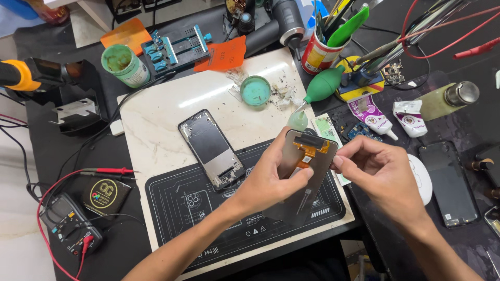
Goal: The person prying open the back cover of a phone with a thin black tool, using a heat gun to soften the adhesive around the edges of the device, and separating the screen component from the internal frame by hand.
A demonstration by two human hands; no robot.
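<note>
My left hand (271, 179) holds a phone display panel (304, 171) back side up, tilted above the black work mat (177, 208). An orange flex cable (311, 151) runs across the panel's upper end. My right hand (377, 171) pinches at the panel's right edge near that cable with thumb and forefinger. A bare phone frame (211, 148) lies face up on the white marble board (156, 125), to the left of both hands.
A multimeter (67, 224) with red leads lies at lower left. A green blower bulb (323, 86), a tool cup (319, 52), glue tubes (372, 117), a green lid (255, 90) and a paste jar (124, 65) stand behind. A dark phone (449, 182) lies at right.
</note>
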